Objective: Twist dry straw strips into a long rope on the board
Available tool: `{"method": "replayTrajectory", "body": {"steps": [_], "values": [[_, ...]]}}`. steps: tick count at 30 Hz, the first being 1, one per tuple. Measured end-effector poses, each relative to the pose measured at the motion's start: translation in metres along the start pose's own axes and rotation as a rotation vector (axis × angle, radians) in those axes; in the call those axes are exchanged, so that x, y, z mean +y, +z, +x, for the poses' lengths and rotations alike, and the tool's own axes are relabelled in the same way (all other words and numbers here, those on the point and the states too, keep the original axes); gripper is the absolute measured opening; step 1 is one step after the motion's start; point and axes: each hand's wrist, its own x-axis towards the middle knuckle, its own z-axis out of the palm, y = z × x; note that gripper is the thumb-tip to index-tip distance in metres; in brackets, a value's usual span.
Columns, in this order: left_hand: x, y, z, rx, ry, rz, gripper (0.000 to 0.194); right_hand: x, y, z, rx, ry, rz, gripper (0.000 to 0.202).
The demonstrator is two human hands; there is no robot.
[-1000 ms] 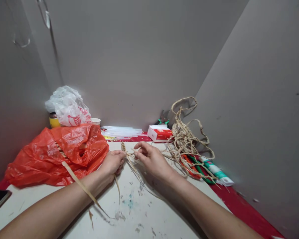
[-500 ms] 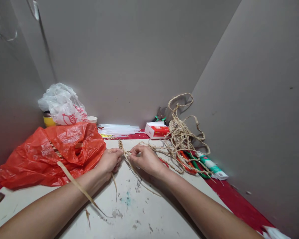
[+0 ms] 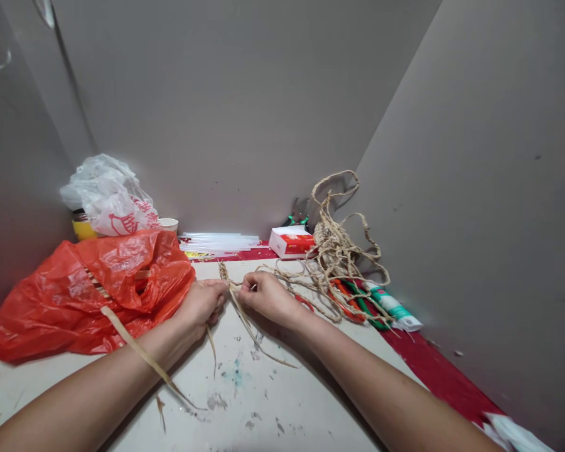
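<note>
Between my hands is a short braid of dry straw, its top end upright and loose strands trailing down over the white board. My left hand pinches the braid's lower end from the left. On the other side, my right hand is closed, thumb against fingers, on a strand running from the braid. Across my left forearm lies a flat straw strip. Another thin strand hangs below my left hand.
A red plastic bag fills the left side, with a white bag behind it. Clear sticks and a red-white box line the back. Tangled straw cord lies right, beside a green-white tube.
The whole view has shifted slightly, so everything sits a little further left. My right hand's fingers have moved slightly at the strand; both hands keep their hold.
</note>
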Motion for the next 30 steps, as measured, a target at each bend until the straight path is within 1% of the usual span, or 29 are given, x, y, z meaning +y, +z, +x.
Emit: {"method": "replayTrajectory", "body": {"steps": [3,6,9,12,13,14,17,19,21,24,26,28,30], "values": [[0.000,0.000,0.001,0.008,-0.011,0.001,0.014,-0.001,0.002,0.000,-0.018,0.054,0.051,0.014],[-0.002,0.000,0.003,0.038,0.003,0.024,0.015,-0.002,0.003,0.000,-0.071,0.116,0.139,0.016],[-0.004,-0.001,0.005,0.049,0.024,0.042,0.016,-0.003,0.001,-0.001,-0.129,0.148,0.358,0.014],[-0.005,-0.001,0.005,0.051,0.034,0.044,0.017,-0.001,-0.006,-0.003,-0.177,0.193,0.597,0.029],[-0.005,-0.001,0.005,0.049,0.036,0.047,0.017,0.001,-0.008,-0.003,-0.215,0.213,0.635,0.031],[-0.005,-0.001,0.005,0.047,0.038,0.050,0.016,0.003,-0.010,-0.003,-0.271,0.228,0.649,0.028],[-0.003,0.000,0.005,0.037,0.036,0.058,0.016,0.010,-0.012,0.000,-0.441,0.248,0.644,0.016],[-0.002,0.000,0.004,0.041,0.026,0.057,0.016,0.014,-0.012,0.003,-0.482,0.258,0.665,0.019],[-0.003,0.000,0.004,0.043,0.020,0.058,0.016,0.016,-0.012,0.005,-0.467,0.277,0.685,0.018],[-0.006,0.000,0.005,0.049,0.048,0.091,0.017,0.012,-0.011,0.005,-0.416,0.267,0.646,0.016],[-0.008,0.001,0.004,0.068,0.087,0.125,0.019,0.006,-0.010,0.002,-0.350,0.255,0.618,0.017],[-0.009,0.003,0.003,0.084,0.122,0.166,0.023,-0.001,-0.006,-0.001,-0.258,0.249,0.610,0.017],[-0.007,0.005,0.002,0.083,0.130,0.191,0.026,-0.009,0.000,-0.005,-0.177,0.241,0.602,0.018]]}}
